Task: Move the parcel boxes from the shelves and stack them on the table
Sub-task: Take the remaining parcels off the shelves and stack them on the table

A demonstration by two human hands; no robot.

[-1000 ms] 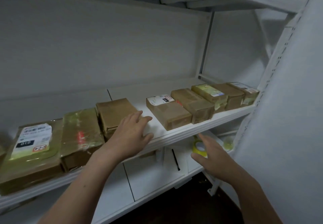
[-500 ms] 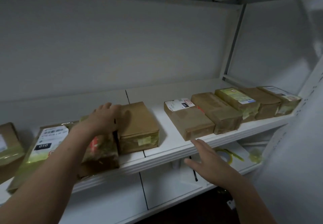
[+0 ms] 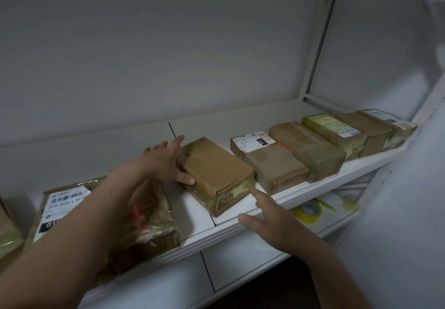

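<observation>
The parcel box [image 3: 216, 171] touched by the left hand [image 3: 161, 164] is matt brown cardboard under smooth clear tape, which crinkles and shines at its end beside the right hand [image 3: 272, 219]. Beneath the left arm, a parcel [image 3: 149, 212] is wrapped in glossy, wrinkled plastic film. The shelf [image 3: 240, 120] beyond both hands looks like smooth, matt white painted metal, and a glossy yellow tape roll [image 3: 308, 211] lies just right of the right hand.

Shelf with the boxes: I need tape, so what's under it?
A lower shelf holding a yellow tape roll and greenish tape scraps. The upper shelf and the right hand hide the rest of it.
</observation>
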